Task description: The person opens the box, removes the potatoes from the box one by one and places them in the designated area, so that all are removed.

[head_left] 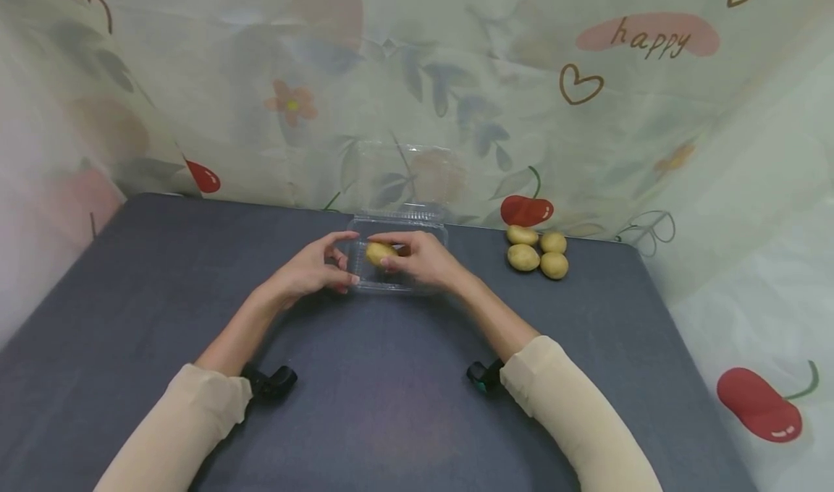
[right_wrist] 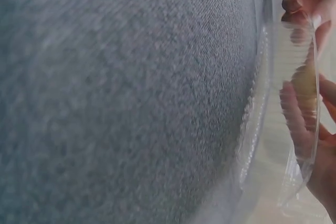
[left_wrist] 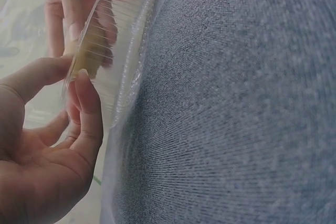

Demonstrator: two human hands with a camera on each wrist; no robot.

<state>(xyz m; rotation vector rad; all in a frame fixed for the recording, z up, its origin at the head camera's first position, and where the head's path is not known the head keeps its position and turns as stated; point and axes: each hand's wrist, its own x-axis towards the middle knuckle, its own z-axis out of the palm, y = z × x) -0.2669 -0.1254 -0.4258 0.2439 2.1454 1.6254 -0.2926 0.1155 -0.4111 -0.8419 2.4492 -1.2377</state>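
Observation:
A clear plastic clamshell box (head_left: 384,286) lies on the table with its lid (head_left: 404,170) raised at the back. Over its tray my right hand (head_left: 426,259) holds a small yellow potato (head_left: 379,252) between thumb and fingers. The potato (left_wrist: 93,51) shows blurred through the ribbed wall in the left wrist view. My left hand (head_left: 311,266) is at the box's left side, its bent fingers and thumb gripping the rim (left_wrist: 72,72). Through the wall, the right wrist view shows the potato (right_wrist: 303,83) and part of the right hand (right_wrist: 302,121). Whether the potato touches the tray floor, I cannot tell.
To the right of the box, several potatoes (head_left: 523,257) sit in a close group near the table's back edge. A patterned curtain (head_left: 417,79) hangs right behind the grey table (head_left: 391,405). Black wrist mounts (head_left: 274,383) stick out under both forearms.

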